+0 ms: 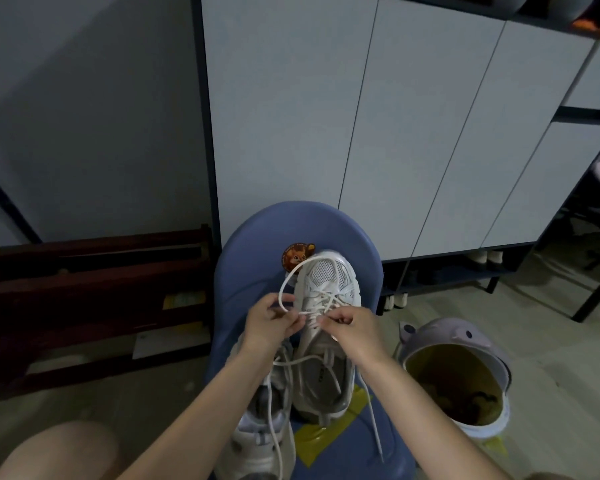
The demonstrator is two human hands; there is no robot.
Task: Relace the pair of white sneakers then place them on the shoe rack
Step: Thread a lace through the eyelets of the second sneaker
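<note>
upper sneaker (pixel 326 327) lies toe-away on the blue chair (pixel 257 237), long axis straight ahead; left hand (pixel 274 322) pinches the lace (pixel 284 282) loop, right hand (pixel 350 325) pinches lace at the eyelets, 2nd sneaker (pixel 260 434) nearer, left.

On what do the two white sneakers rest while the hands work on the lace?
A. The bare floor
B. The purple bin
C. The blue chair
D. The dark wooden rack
C: both sneakers lie on the blue chair, while the left hand and right hand pinch the lace.
</note>
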